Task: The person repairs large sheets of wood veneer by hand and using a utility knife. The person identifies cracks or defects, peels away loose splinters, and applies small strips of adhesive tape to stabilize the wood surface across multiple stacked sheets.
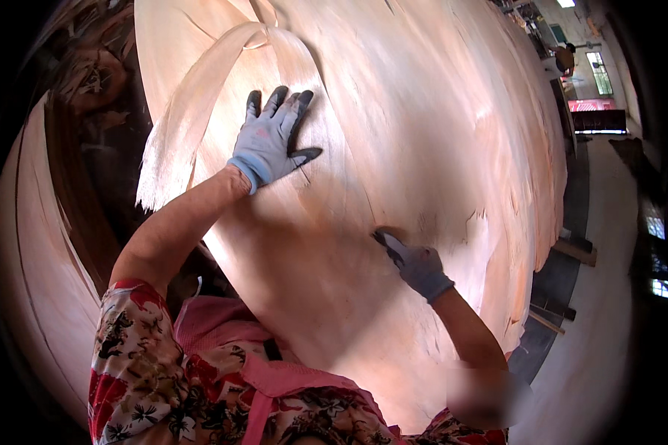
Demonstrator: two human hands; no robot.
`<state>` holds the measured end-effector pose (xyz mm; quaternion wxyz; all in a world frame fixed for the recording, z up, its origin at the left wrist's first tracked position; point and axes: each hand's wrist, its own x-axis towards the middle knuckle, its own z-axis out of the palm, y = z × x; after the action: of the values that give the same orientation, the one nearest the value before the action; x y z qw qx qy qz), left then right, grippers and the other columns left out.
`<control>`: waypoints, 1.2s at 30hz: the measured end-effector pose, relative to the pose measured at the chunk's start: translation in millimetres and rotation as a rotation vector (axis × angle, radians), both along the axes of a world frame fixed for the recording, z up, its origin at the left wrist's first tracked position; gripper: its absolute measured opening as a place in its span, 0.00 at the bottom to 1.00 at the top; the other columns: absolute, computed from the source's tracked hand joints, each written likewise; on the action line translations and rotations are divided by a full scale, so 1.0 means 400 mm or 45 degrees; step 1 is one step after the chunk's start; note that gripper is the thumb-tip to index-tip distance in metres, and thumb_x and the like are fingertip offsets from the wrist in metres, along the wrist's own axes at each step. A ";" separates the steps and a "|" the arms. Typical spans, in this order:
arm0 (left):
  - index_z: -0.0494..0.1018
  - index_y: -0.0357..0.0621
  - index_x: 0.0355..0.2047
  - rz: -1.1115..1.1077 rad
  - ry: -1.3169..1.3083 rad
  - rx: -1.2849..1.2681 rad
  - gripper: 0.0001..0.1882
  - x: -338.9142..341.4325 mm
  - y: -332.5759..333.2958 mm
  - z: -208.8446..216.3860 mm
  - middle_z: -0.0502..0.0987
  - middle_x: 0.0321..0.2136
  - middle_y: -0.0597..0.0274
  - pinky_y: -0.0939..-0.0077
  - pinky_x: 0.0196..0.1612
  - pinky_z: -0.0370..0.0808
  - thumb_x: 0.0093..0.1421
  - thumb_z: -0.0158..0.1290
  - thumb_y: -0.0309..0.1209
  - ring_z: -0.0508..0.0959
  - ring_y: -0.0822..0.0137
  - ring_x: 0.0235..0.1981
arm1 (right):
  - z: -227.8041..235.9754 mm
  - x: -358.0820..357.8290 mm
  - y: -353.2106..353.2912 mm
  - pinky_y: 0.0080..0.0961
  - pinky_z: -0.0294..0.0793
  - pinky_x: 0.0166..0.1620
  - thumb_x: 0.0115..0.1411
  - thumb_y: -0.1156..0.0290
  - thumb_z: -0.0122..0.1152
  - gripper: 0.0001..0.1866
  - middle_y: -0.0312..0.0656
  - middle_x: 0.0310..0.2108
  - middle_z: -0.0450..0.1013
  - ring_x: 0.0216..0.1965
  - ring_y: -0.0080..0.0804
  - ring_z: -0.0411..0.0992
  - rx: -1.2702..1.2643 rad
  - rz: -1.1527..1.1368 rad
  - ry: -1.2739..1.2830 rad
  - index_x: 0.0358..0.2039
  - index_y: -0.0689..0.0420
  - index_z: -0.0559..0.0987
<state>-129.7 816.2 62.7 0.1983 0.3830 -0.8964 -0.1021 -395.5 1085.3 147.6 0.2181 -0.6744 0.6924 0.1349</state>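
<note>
A broad stack of thin, pale wood veneer sheets (423, 111) spreads out before me, with ragged edges on its right side. My left hand (269, 141), in a light grey glove with dark fingertips and a blue cuff, lies flat with fingers spread on the top sheet. Beyond it, a loose veneer strip (200, 89) curls up and over, its frayed end hanging to the left. Lower and to the right, my right hand (420, 268), gloved the same way, is closed, with its dark fingertips at the veneer's surface. Whatever it may hold is hidden.
Brown veneer scraps (96, 78) are heaped at the far left. Another curved veneer sheet (41, 237) stands at the left edge. To the right, wooden pieces (575, 251) jut out beside a pale floor strip (597, 297). A person (564, 59) is in the far right background.
</note>
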 end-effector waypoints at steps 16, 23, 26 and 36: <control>0.47 0.49 0.74 0.018 0.176 0.000 0.56 -0.004 -0.007 -0.028 0.54 0.72 0.51 0.44 0.73 0.45 0.55 0.56 0.65 0.53 0.42 0.72 | -0.079 0.133 -0.575 0.40 0.76 0.34 0.65 0.69 0.55 0.27 0.43 0.32 0.78 0.31 0.44 0.77 -0.372 0.437 0.144 0.64 0.33 0.72; 0.47 0.48 0.74 0.028 0.095 0.037 0.56 -0.011 -0.006 -0.030 0.58 0.70 0.50 0.45 0.75 0.42 0.56 0.55 0.66 0.53 0.45 0.73 | -0.095 0.136 -0.618 0.35 0.78 0.34 0.63 0.71 0.53 0.30 0.40 0.33 0.76 0.31 0.38 0.77 -0.464 0.738 0.271 0.64 0.28 0.71; 0.47 0.48 0.74 0.026 0.095 0.018 0.55 -0.006 -0.009 -0.036 0.57 0.70 0.50 0.45 0.74 0.42 0.57 0.54 0.66 0.53 0.45 0.73 | -0.091 0.145 -0.615 0.35 0.77 0.34 0.63 0.73 0.52 0.31 0.39 0.33 0.76 0.31 0.38 0.77 -0.399 0.664 0.285 0.64 0.28 0.71; 0.58 0.61 0.71 0.014 -0.092 -0.029 0.42 -0.008 -0.003 -0.016 0.54 0.72 0.51 0.42 0.74 0.40 0.62 0.49 0.65 0.48 0.45 0.74 | -0.056 0.075 -0.334 0.41 0.80 0.31 0.67 0.74 0.44 0.34 0.47 0.33 0.78 0.30 0.45 0.80 -0.152 0.153 0.423 0.69 0.25 0.62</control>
<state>-132.9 814.9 56.3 0.1707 0.3892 -0.9019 -0.0770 -365.7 951.6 125.1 0.0520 -0.6947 0.6842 0.2158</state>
